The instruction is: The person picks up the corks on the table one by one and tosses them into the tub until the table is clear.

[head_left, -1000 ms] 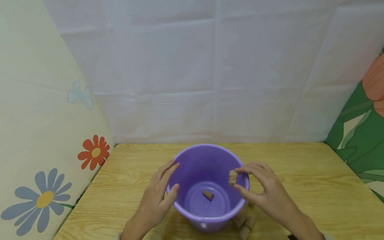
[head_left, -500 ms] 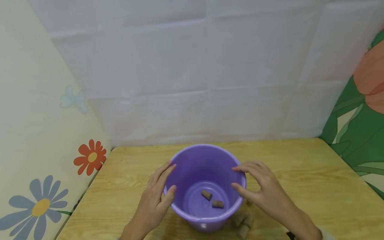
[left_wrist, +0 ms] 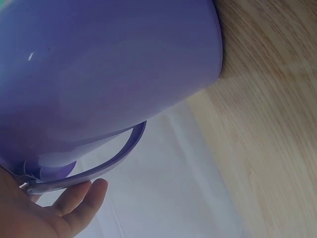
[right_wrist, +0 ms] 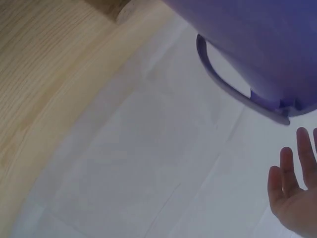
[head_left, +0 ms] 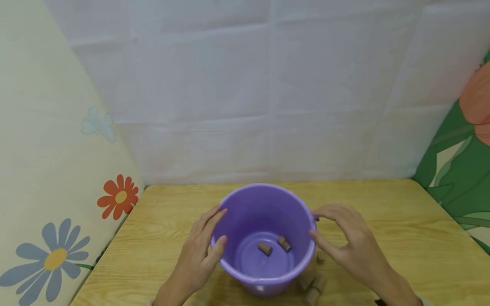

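A purple bucket (head_left: 264,276) stands upright on the table. My left hand (head_left: 197,250) holds its left rim, thumb and a fingertip over the edge; in the left wrist view, other fingers lie outside by the curved handle (left_wrist: 99,171). Inside on the bottom are two brown corks, one cork (head_left: 265,248) near the middle and another cork (head_left: 284,243) further right. My right hand (head_left: 354,238) is just off the right rim, thumb and fingers apart with nothing between them. Several more corks (head_left: 314,290) lie on the table beside the bucket, partly hidden by it.
The wood-grain table (head_left: 398,238) runs back to a white sheet (head_left: 229,106). Flower-patterned panels flank it: a cream panel (head_left: 49,170) at left and a green and coral panel (head_left: 459,170) at right.
The right hand has let go of a cork, which has dropped into the bucket and rolled beside the first one. It has then drawn back rightward off the rim. The left hand has stayed put.
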`<action>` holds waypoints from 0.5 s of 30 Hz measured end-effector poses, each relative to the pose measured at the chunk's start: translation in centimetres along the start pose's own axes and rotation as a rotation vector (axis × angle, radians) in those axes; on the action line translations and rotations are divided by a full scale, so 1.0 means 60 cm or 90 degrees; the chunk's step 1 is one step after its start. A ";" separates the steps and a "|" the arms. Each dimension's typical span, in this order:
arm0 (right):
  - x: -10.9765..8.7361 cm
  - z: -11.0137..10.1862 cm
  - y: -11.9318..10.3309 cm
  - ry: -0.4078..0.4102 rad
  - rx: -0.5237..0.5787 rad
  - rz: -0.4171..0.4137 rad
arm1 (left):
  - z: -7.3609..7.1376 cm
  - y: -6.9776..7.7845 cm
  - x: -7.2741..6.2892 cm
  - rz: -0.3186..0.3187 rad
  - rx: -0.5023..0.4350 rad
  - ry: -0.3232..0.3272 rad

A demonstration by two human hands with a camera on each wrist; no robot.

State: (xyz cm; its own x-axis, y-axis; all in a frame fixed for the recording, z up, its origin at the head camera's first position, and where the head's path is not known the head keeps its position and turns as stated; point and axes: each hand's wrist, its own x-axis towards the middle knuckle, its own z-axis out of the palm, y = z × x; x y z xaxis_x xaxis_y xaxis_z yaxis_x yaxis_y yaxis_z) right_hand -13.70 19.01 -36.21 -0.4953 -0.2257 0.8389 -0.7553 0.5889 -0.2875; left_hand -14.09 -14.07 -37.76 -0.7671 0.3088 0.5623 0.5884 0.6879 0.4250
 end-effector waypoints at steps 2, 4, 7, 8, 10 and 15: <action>0.000 -0.003 0.008 0.029 -0.013 -0.017 | 0.000 0.000 0.000 0.001 -0.001 -0.002; -0.003 -0.006 0.014 0.041 -0.023 -0.019 | 0.001 -0.001 0.000 0.006 0.001 -0.001; -0.010 -0.008 0.024 0.049 -0.036 -0.015 | 0.001 0.000 0.000 0.005 0.000 -0.002; -0.012 -0.008 0.027 0.049 -0.040 -0.012 | 0.001 0.000 0.001 0.005 0.001 -0.002; -0.017 -0.010 0.032 0.048 -0.046 -0.007 | 0.001 0.001 0.001 0.001 -0.001 -0.003; -0.031 -0.017 0.043 0.011 -0.073 0.031 | -0.001 0.004 0.002 -0.009 -0.004 -0.007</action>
State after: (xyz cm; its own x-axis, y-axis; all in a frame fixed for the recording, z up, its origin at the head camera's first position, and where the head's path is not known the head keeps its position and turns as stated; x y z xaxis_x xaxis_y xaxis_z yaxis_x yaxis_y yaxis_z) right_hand -14.31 21.73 -38.03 -0.5224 -0.1821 0.8331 -0.6756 0.6844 -0.2740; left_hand -14.00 -13.90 -37.53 -0.7781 0.3057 0.5487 0.5789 0.6881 0.4375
